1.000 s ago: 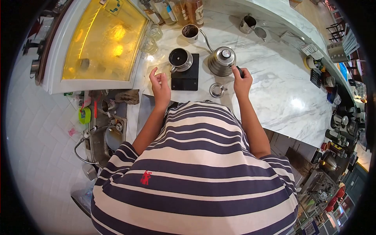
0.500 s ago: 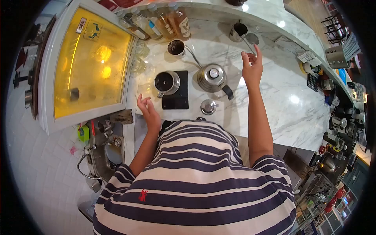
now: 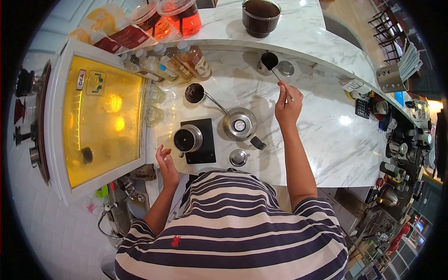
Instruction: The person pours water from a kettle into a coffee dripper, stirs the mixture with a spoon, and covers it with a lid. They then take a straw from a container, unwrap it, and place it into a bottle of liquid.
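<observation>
My right hand is closed around the handle of a thin metal spoon. Its far end reaches into a small metal cup at the back of the counter, so the tip is hidden. A round lid lies beside that cup. My left hand is raised with loosely curled fingers apart, holding nothing. Nearest to it, a metal pot with a dark inside stands on a black scale. To their right is a gooseneck kettle, its spout pointing toward a cup of dark grounds.
A small metal lidded vessel sits near the counter's front edge. Bottles and glass cups line the left, by a yellow-lit glass cabinet. Drinks with red liquid and a dark tub stand on the raised ledge.
My right hand has gone from spread fingers near the spoon to gripping its handle. The view has shifted, showing more of the raised ledge. My left hand stays beside the scale.
</observation>
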A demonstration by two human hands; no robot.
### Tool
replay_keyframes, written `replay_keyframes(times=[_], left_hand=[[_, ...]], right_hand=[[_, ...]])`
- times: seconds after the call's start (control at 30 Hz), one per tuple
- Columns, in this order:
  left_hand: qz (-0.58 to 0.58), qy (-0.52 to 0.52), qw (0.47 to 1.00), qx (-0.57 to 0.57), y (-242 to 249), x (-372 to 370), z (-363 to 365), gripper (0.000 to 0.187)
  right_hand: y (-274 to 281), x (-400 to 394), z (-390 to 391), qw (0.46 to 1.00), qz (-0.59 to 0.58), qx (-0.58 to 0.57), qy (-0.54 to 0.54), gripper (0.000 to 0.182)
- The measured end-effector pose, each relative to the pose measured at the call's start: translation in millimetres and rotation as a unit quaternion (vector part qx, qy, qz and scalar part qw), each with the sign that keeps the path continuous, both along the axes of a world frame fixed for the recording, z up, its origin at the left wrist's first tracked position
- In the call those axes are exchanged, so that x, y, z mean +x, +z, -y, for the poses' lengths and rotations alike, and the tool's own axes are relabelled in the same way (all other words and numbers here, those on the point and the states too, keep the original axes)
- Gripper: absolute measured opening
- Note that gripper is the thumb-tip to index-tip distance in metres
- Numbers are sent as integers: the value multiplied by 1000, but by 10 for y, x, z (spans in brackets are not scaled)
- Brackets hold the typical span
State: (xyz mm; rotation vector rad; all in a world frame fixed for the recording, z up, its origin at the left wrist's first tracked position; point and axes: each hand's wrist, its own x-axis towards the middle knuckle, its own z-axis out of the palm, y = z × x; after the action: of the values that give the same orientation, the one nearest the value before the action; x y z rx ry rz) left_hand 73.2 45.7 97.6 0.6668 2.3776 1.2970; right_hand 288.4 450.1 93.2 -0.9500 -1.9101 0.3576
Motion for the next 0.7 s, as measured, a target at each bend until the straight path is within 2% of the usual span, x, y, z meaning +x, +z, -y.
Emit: replay_keyframes(times=[0.13,0.4,0.53,0.7], left_hand=[[29,-58,997,-33,32,-16,20,49],[12,-70,997,26,-62,8,14,51],[-10,-81,993,88,-103,72,18,52],[-27,-73,992,101,28,169,-7,52]], right_hand=[[229,43,60,999,-29,-16,-25,11],[785,264,650,983,-165,-57,-46,19],[1089,372,1140,971,-226,-73,11,24],[1461,537,1657,979,-127,-6,159,34]])
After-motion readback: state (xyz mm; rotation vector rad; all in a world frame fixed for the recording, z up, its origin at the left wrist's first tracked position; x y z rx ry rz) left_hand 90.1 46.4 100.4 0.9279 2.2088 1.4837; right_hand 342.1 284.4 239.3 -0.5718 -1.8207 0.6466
